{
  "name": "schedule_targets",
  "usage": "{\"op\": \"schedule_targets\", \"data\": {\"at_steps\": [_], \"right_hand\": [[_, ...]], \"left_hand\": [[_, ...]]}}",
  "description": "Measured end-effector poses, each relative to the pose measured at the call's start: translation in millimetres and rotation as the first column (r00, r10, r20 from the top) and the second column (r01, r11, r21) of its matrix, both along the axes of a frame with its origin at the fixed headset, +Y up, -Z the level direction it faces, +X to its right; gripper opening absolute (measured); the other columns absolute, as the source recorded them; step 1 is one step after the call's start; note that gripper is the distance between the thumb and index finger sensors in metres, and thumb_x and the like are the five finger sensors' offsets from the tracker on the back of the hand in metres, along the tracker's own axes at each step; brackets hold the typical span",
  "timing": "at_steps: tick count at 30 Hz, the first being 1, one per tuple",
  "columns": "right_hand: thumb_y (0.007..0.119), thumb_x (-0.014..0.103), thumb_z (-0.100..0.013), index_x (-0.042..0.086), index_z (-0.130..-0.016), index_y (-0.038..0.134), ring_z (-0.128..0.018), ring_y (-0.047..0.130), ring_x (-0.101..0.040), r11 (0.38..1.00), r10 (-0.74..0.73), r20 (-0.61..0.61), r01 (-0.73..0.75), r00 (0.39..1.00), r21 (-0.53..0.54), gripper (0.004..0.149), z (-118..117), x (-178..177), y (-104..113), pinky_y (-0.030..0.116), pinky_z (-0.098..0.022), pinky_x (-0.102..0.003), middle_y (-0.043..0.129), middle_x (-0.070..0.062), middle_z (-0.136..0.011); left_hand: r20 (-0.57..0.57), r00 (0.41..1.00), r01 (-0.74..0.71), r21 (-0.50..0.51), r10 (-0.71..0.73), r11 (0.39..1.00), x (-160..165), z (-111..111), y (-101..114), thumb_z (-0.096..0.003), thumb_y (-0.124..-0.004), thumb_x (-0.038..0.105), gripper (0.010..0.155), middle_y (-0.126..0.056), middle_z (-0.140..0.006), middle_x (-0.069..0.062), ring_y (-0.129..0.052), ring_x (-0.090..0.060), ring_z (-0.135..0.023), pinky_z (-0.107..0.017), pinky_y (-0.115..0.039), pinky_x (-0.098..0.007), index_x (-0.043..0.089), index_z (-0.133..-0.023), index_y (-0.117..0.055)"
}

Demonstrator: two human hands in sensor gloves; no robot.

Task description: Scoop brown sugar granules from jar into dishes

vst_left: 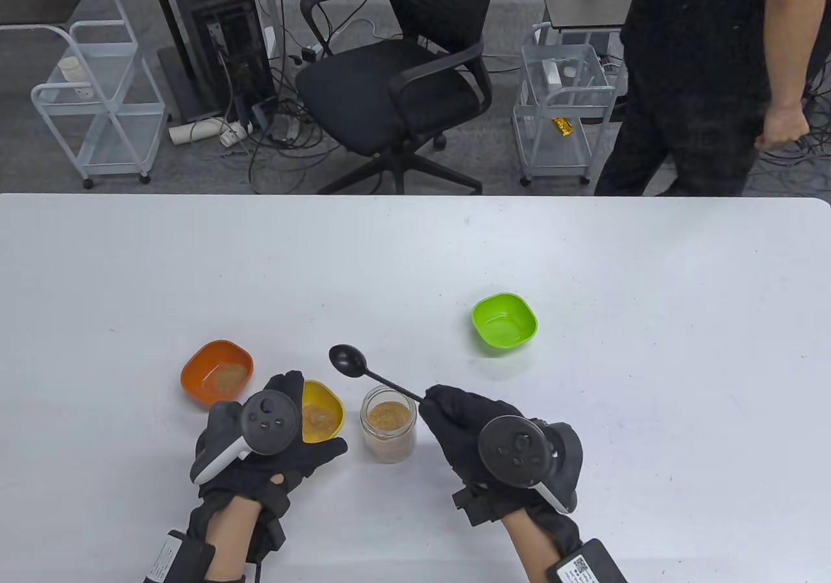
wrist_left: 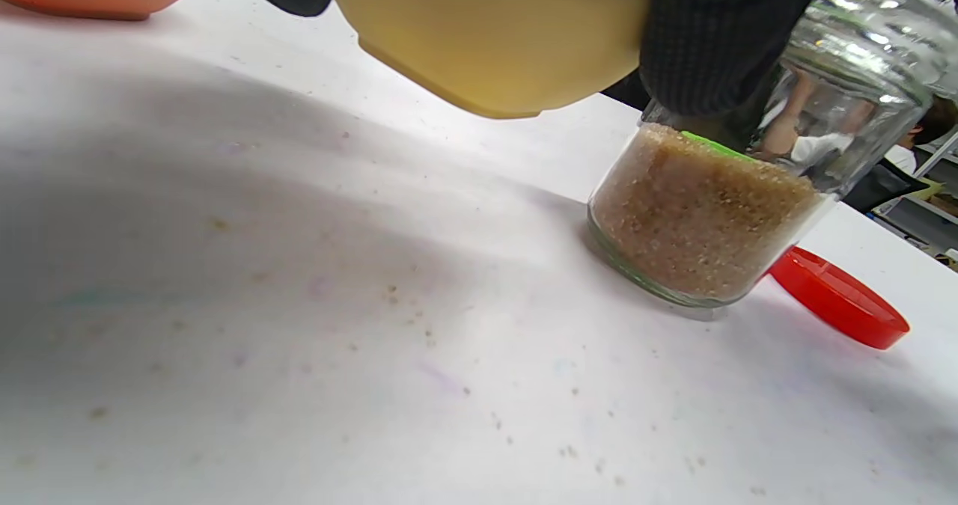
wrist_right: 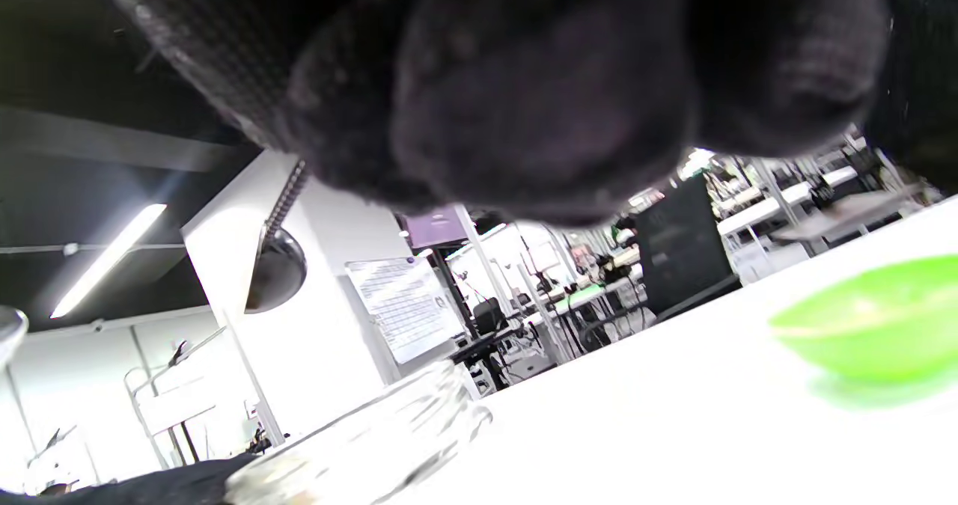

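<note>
- The right hand [vst_left: 477,424] pinches the end of the black spoon [vst_left: 373,373] handle between closed fingertips; the grip is clamped on the handle.
- From that grip the spoon runs up and to the left, passing above the jar's rim, and its bowl hangs beyond the jar on the far side; I cannot tell whether the bowl carries any sugar.
- The jar [vst_left: 388,430] stands upright and open just left of the right hand's grip, about half full of brown sugar [wrist_left: 700,217].
- The left hand [vst_left: 272,443] holds the yellow dish [vst_left: 321,412], fingers wrapped around its near and left side; in the left wrist view the dish [wrist_left: 494,34] is lifted off the table [vst_left: 415,265] and tilted.
- The yellow dish has some sugar in it and sits just left of the jar, between the two hands.
- The orange dish [vst_left: 217,374], also with sugar in it, rests on the table just beyond the left hand, to its left.
- The green dish [vst_left: 505,322] sits well beyond the right hand's grip, slightly to its right.
- A red lid [wrist_left: 838,299] lies flat on the table just behind the jar in the left wrist view.
</note>
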State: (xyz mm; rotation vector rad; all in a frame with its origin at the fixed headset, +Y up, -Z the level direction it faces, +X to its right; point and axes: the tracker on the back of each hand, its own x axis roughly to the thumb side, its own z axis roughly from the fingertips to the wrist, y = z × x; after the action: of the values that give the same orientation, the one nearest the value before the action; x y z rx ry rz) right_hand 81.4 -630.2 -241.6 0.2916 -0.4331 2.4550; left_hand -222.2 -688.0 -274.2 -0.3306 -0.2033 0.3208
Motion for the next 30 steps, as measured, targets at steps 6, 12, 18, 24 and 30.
{"op": "schedule_targets", "data": {"at_steps": [6, 12, 18, 24, 30], "right_hand": [[0.083, 0.048, -0.05, 0.024, -0.077, 0.094, -0.014, 0.104, -0.012, 0.995, -0.053, 0.025, 0.055, 0.998, -0.085, 0.038, 9.6, 11.1, -11.5, 0.095, -0.032, -0.039, 0.105, 0.011, -0.036], [0.083, 0.049, -0.05, 0.024, -0.076, 0.094, -0.014, 0.103, -0.011, 0.983, -0.137, 0.019, 0.138, 0.99, -0.121, 0.038, 13.0, 21.5, -20.1, 0.095, -0.031, -0.038, 0.104, 0.012, -0.035], [0.083, 0.048, -0.051, 0.024, -0.076, 0.094, -0.013, 0.103, -0.011, 0.965, -0.229, 0.024, 0.23, 0.973, -0.123, 0.038, 15.8, 33.9, -21.6, 0.095, -0.031, -0.038, 0.104, 0.012, -0.034], [0.083, 0.048, -0.051, 0.024, -0.076, 0.094, -0.014, 0.103, -0.011, 0.962, -0.248, 0.04, 0.251, 0.968, -0.105, 0.038, 16.6, 39.0, -22.0, 0.095, -0.032, -0.038, 0.104, 0.012, -0.035], [0.082, 0.048, -0.051, 0.024, -0.077, 0.094, -0.014, 0.103, -0.012, 0.958, -0.265, 0.047, 0.269, 0.963, -0.103, 0.038, 16.5, 43.2, -22.9, 0.094, -0.032, -0.038, 0.104, 0.012, -0.035]], "left_hand": [[-0.011, 1.0, 0.021, -0.013, -0.021, 1.0, 3.0, -2.7, -3.2, -0.0545, -0.083, 0.065, 0.117, -0.02, -0.122, -0.035, -0.038, -0.056, -0.108, -0.083, -0.053, -0.059, -0.005, -0.117, -0.013], [0.013, 0.999, 0.045, -0.025, -0.045, 0.999, 8.3, -2.5, -6.9, -0.0545, -0.082, 0.065, 0.117, -0.02, -0.122, -0.035, -0.038, -0.056, -0.108, -0.083, -0.054, -0.058, -0.005, -0.117, -0.014], [0.009, 0.999, 0.036, -0.014, -0.036, 0.999, 7.4, -1.5, -5.8, -0.0546, -0.082, 0.065, 0.117, -0.02, -0.122, -0.035, -0.038, -0.056, -0.108, -0.083, -0.054, -0.058, -0.006, -0.117, -0.014], [-0.012, 0.998, 0.056, -0.008, -0.056, 0.998, 2.9, -12.0, -1.9, -0.0551, -0.082, 0.064, 0.116, -0.018, -0.122, -0.035, -0.037, -0.057, -0.109, -0.084, -0.053, -0.059, -0.005, -0.117, -0.013], [-0.042, 0.996, 0.081, -0.016, -0.081, 0.997, 2.0, -34.3, 10.0, -0.0556, -0.082, 0.064, 0.116, -0.016, -0.123, -0.034, -0.035, -0.056, -0.11, -0.085, -0.051, -0.058, -0.004, -0.117, -0.011]]}}
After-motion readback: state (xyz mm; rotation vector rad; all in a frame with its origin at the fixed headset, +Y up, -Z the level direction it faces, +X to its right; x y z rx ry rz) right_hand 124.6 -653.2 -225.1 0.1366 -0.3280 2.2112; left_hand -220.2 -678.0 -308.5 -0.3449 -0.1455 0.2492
